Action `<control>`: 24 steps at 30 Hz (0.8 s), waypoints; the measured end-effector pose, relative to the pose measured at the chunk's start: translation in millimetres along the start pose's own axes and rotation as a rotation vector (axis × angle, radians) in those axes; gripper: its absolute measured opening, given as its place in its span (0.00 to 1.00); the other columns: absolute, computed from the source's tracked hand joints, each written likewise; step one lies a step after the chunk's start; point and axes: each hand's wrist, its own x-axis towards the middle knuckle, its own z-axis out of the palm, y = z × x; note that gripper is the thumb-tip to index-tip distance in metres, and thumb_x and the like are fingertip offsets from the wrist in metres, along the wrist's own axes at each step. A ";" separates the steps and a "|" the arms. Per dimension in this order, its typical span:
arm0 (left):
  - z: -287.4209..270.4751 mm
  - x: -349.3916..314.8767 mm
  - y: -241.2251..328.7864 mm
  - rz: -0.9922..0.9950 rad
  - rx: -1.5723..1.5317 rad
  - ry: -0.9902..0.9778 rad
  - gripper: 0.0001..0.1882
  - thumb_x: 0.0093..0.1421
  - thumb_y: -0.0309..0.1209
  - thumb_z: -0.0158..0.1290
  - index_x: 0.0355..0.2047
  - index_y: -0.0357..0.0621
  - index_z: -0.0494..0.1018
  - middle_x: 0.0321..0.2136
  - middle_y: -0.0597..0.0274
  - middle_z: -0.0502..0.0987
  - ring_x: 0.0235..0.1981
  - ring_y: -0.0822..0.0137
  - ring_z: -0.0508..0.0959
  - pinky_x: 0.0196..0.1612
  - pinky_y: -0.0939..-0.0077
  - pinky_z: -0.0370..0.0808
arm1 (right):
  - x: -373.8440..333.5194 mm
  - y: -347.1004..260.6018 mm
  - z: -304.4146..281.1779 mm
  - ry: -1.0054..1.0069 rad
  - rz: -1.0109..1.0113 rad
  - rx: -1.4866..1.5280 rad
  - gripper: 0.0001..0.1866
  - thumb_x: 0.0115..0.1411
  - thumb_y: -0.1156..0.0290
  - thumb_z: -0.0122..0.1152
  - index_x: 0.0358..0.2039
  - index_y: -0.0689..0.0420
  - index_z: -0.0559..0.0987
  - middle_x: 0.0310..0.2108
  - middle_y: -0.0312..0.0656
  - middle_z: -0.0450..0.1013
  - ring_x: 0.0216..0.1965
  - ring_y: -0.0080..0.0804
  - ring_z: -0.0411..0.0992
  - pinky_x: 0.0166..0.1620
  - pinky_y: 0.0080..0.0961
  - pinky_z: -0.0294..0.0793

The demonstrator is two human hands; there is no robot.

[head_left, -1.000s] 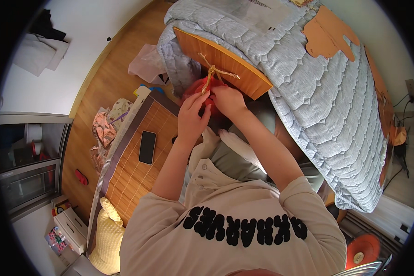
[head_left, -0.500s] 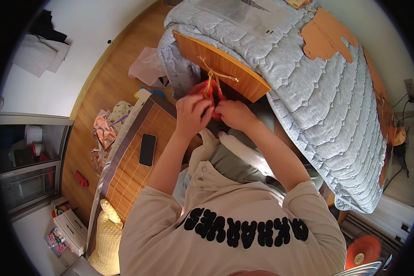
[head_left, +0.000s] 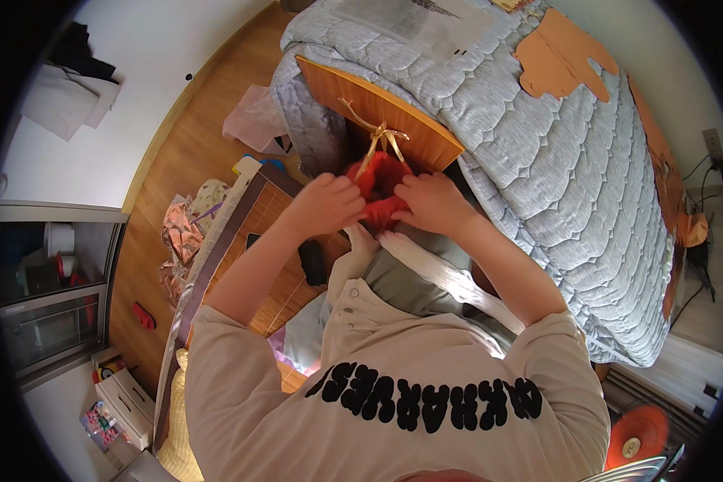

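Red cloth bag (head_left: 384, 207), glossy ribbon (head_left: 383, 131)

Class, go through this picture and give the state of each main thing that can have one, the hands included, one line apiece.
Red pouch: mouth spread open
Gold cord: crossed or knotted, unclear which; ends loose
Left hand: fingers curled on the pouch's left edge
Right hand: gripping its right edge
Quilt: draped over the side
Pink bag: crumpled, on the floor
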 end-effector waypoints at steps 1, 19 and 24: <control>-8.6 0.4 -8.4 -0.019 0.033 -0.030 0.13 0.54 0.43 0.62 0.34 0.54 0.73 0.35 0.70 0.72 0.44 0.65 0.72 0.45 0.67 0.66 | 0.5 2.7 0.7 0.053 0.042 -0.034 0.13 0.56 0.55 0.68 0.32 0.51 0.82 0.40 0.38 0.72 0.44 0.40 0.73 0.46 0.40 0.74; -58.6 44.2 -92.9 -0.096 0.124 0.053 0.22 0.56 0.52 0.60 0.42 0.51 0.75 0.46 0.70 0.76 0.49 0.64 0.72 0.48 0.66 0.67 | 20.2 -7.1 -47.7 0.343 -0.421 0.183 0.16 0.57 0.62 0.68 0.20 0.58 0.77 0.27 0.43 0.75 0.34 0.45 0.74 0.48 0.41 0.74; -52.2 45.3 -99.8 -0.090 0.087 0.046 0.21 0.56 0.51 0.60 0.42 0.51 0.75 0.46 0.70 0.76 0.51 0.63 0.72 0.49 0.66 0.68 | 23.4 -17.7 -48.1 0.294 -0.198 0.212 0.15 0.59 0.62 0.66 0.20 0.57 0.77 0.23 0.43 0.74 0.29 0.49 0.73 0.40 0.42 0.73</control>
